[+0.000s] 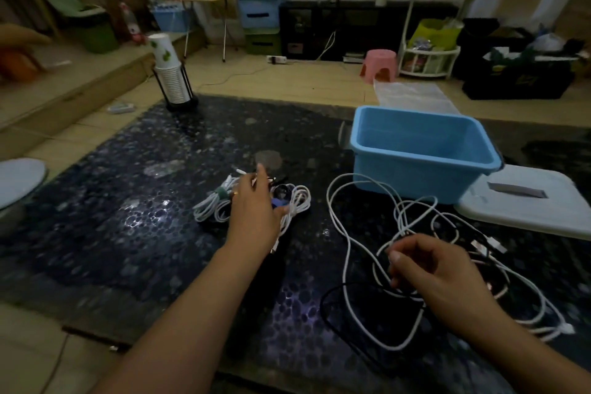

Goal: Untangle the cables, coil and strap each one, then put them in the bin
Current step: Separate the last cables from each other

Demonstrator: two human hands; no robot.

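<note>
A tangle of loose white and black cables (412, 224) sprawls over the dark table's right half, in front of the blue bin (425, 153). My right hand (428, 269) hovers over the tangle with fingers curled, pinching a strand. A bundle of coiled white cables (211, 206) with a green strap lies at the table's middle; a second white coil (299, 201) sits beside it. My left hand (254, 205) reaches over these coils, fingers stretched forward, thumb near a blue strap (277, 201). The bin appears to hold nothing.
The bin's white lid (537, 201) lies flat to the right of the bin. A black holder with stacked paper cups (171, 73) stands at the table's far left corner. The pebble-patterned table (128, 201) ends close to me. A white round object (19, 179) sits at the left edge.
</note>
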